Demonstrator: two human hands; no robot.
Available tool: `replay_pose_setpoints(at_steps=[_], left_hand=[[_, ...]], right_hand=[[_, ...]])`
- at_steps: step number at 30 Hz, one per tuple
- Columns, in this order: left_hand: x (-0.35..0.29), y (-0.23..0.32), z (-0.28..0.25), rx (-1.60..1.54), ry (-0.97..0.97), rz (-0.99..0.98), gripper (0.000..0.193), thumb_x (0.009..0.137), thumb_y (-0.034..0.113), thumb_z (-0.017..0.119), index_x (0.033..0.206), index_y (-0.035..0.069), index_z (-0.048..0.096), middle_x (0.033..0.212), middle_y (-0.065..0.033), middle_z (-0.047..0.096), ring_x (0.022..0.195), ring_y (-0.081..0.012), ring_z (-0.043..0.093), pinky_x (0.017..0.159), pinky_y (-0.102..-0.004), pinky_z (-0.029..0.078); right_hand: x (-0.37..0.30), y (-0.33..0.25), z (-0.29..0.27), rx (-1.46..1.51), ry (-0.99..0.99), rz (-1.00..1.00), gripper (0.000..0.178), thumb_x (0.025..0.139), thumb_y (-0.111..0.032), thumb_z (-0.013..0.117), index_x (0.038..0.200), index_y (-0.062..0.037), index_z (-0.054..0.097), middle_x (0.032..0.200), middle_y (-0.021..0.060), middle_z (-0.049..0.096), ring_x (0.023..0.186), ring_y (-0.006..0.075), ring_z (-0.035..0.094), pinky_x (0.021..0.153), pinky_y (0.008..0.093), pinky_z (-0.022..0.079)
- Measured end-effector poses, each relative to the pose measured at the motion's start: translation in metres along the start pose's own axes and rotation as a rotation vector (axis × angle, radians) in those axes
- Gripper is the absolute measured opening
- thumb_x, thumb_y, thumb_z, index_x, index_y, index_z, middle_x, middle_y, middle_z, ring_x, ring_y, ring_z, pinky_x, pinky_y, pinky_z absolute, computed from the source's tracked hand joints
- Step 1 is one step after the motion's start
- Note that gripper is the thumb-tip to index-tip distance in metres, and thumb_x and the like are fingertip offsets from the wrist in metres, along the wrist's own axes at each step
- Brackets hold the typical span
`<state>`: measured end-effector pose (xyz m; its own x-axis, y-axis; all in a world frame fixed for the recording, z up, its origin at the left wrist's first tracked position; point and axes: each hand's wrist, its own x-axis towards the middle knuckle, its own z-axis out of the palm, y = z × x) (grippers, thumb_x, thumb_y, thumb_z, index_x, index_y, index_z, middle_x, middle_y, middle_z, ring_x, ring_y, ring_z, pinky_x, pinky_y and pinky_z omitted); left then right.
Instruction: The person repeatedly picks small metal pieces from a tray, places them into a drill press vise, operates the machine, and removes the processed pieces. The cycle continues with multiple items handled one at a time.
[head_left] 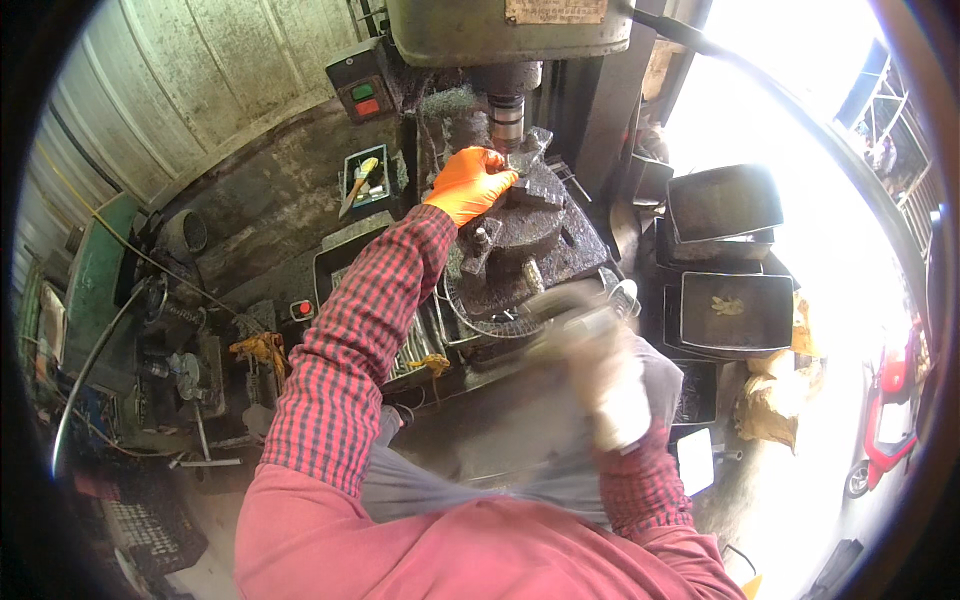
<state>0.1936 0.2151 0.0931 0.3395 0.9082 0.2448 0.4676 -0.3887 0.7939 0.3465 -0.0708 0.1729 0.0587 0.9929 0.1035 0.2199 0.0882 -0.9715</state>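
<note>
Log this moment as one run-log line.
left hand in orange glove: on dark metal workpiece under drill spindle | right hand in pale glove: blurred, near round machine table | dark metal trays: at right

A single wide fisheye view from a camera worn on the person's head, looking steeply down and forward. The person's own chest and both forearms enter from the lower edge, very close to the lens. A drill press (507, 60) with its round machine table (520, 240) stands just ahead at arm's reach, filling the upper centre. Straight edges bend toward the dark circular rim; bright daylight washes out the right side.
</note>
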Motion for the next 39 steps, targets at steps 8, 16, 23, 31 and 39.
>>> replay_pose_setpoints(at_steps=[8,16,23,31,39], left_hand=[[0.003,0.003,-0.008,0.072,-0.099,-0.025,0.047,0.093,0.037,0.082,0.115,-0.003,0.077,0.104,-0.0172,0.081,0.099,-0.0246,0.076,0.09,-0.0394,0.055],[0.0,0.0,-0.004,-0.196,-0.094,-0.011,0.018,0.101,0.016,0.077,0.103,-0.001,0.077,0.081,0.001,0.071,0.071,-0.0063,0.06,0.063,-0.0274,0.046],[-0.002,0.0,-0.008,-0.248,-0.103,-0.07,0.017,0.099,0.017,0.079,0.103,0.001,0.08,0.084,-0.0007,0.075,0.073,-0.0074,0.063,0.067,-0.0284,0.049],[-0.006,-0.012,-0.02,-0.609,0.01,-0.025,0.012,0.1,0.011,0.078,0.107,0.001,0.08,0.097,0.0017,0.076,0.086,-0.0055,0.064,0.079,-0.0229,0.049],[-0.063,-0.045,-0.06,-1.257,0.27,-0.302,0.011,0.099,0.007,0.074,0.107,0.01,0.067,0.104,-0.0083,0.078,0.096,-0.0188,0.074,0.074,-0.0296,0.053]], right_hand=[[-0.017,0.137,0.038,-0.339,-0.106,-0.426,0.057,0.088,-0.024,0.085,0.136,-0.0036,0.063,0.126,0.0218,0.066,0.11,0.0342,0.069,0.093,0.0445,0.058],[-0.05,0.066,-0.02,0.085,-0.092,-0.079,0.098,0.078,-0.007,0.092,0.162,-0.0021,0.043,0.156,0.0181,0.055,0.143,0.0306,0.055,0.117,0.0448,0.049],[-0.032,0.153,0.017,-0.324,-0.274,-0.004,0.065,0.093,-0.014,0.08,0.151,0.0004,0.054,0.134,0.0185,0.066,0.117,0.0314,0.067,0.105,0.0422,0.056],[-0.089,0.168,-0.102,-0.085,0.302,0.076,0.062,0.085,-0.004,0.082,0.144,0.0045,0.064,0.139,0.0167,0.071,0.127,0.0251,0.069,0.113,0.0372,0.054],[-0.121,0.154,-0.098,0.049,0.378,0.241,0.055,0.086,0.0,0.084,0.139,-0.0008,0.07,0.131,0.011,0.074,0.119,0.0212,0.07,0.105,0.0349,0.057]])
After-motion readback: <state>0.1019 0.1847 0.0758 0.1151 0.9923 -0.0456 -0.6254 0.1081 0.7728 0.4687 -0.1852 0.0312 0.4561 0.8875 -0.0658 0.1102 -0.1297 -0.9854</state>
